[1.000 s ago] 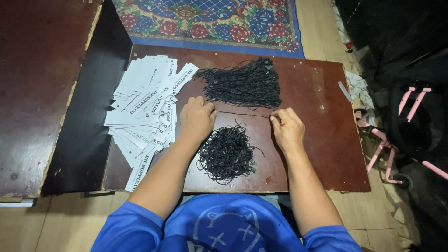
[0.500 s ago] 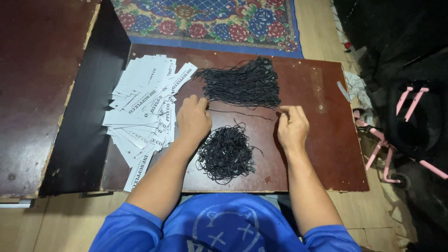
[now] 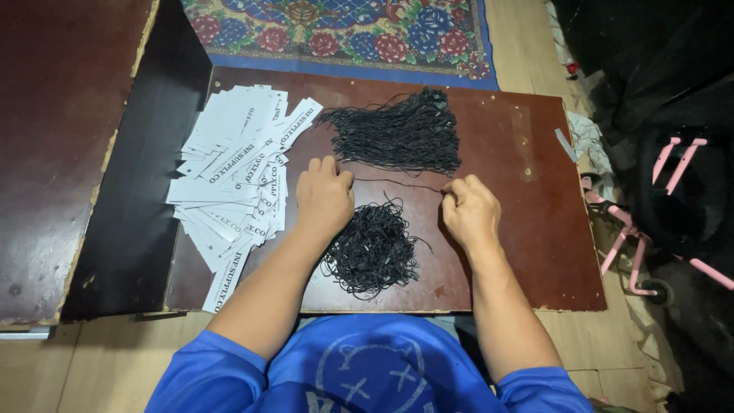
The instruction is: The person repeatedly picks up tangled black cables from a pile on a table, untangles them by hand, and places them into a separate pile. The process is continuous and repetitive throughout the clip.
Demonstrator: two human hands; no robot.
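My left hand (image 3: 324,197) and my right hand (image 3: 468,211) rest on a dark brown board (image 3: 527,229) and hold one thin black string (image 3: 397,183) stretched between them. Just below the string lies a loose tangled heap of black strings (image 3: 371,248). Farther back sits a neat bundle of straightened black strings (image 3: 401,136). To the left of my left hand a spread pile of white paper tags (image 3: 233,172) with black print covers the board's left part.
A second brown board (image 3: 53,153) lies at the left, with a dark gap between the two. A floral rug (image 3: 344,30) lies beyond the board. Dark bags and a pink-framed object (image 3: 650,229) stand at the right on the wooden floor.
My right hand has slid a little to the right and back, drawing the single string out straight between the hands. My left hand has barely moved.
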